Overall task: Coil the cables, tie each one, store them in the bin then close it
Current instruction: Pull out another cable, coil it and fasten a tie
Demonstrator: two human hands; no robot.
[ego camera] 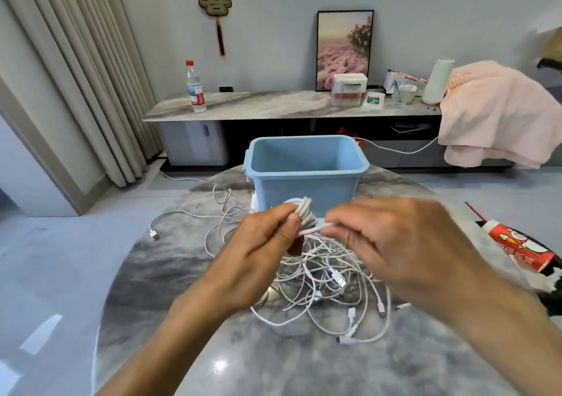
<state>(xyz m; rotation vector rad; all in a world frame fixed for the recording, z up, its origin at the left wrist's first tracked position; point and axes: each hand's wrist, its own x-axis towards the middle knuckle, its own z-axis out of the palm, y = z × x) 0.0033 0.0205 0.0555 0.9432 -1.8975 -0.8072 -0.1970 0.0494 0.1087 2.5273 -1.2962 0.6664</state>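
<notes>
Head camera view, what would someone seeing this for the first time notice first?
Most likely the two hands at centre: the left hand grips a coiled white cable while the right hand pinches its loose end. Under them a tangled pile of white cables sprawls over the round marble table. Just behind stands an open blue bin, nothing visible inside it.

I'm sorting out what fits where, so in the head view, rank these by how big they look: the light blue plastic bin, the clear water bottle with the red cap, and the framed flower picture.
1. light blue plastic bin
2. framed flower picture
3. clear water bottle with the red cap

The bin stands nearer the camera, so true sizes stay unsure.
</notes>
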